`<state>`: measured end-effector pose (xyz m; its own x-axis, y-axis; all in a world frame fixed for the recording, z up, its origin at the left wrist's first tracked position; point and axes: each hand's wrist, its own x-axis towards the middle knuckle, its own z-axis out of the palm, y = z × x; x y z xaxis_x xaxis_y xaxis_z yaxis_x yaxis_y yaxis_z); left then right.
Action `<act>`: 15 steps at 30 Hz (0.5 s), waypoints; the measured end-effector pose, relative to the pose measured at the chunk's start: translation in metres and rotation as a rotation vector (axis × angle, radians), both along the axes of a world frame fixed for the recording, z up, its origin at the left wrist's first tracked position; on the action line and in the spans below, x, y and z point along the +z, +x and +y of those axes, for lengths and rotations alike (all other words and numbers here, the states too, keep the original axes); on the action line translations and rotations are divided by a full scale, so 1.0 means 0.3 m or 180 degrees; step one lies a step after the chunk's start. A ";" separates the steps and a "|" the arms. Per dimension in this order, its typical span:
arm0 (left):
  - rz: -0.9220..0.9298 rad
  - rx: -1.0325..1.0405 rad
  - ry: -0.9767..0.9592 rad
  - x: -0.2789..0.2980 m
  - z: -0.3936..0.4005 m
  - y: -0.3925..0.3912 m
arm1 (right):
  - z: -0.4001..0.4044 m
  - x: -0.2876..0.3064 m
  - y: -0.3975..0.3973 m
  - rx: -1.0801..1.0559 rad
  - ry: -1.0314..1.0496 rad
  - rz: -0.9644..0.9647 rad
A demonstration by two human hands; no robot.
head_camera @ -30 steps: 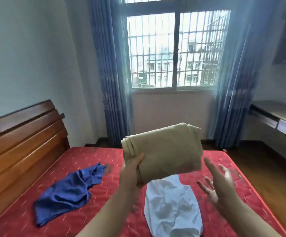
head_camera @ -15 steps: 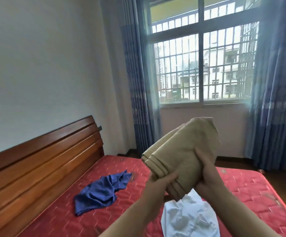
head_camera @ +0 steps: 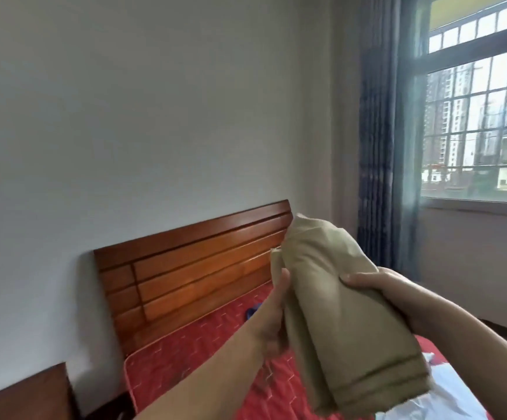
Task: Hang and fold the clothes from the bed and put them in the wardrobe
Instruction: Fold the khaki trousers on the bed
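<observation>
A folded tan garment (head_camera: 337,316) is held up in front of me above the red bed (head_camera: 185,356). My left hand (head_camera: 272,322) grips its left edge from below. My right hand (head_camera: 376,287) grips its right side, thumb on top. A white garment (head_camera: 446,395) lies crumpled on the mattress at the lower right. Only a sliver of a blue garment (head_camera: 253,310) shows behind my left wrist. No wardrobe is in view.
A wooden headboard (head_camera: 191,268) stands against the grey wall. A wooden bedside table (head_camera: 24,392) is at the lower left. Blue curtains (head_camera: 382,147) hang beside a barred window (head_camera: 479,116) on the right.
My view has swung left, toward the headboard and wall. The tan garment has tilted more upright in both hands, and the blue garment is now mostly hidden behind my left arm.
</observation>
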<state>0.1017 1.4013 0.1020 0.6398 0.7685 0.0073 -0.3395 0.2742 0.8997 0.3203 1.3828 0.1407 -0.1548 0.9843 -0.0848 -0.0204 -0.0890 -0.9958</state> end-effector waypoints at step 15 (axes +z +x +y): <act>-0.0008 0.3081 -0.0378 -0.151 -0.159 -1.228 | 0.157 -0.257 -1.311 0.1591 -0.0186 -0.0233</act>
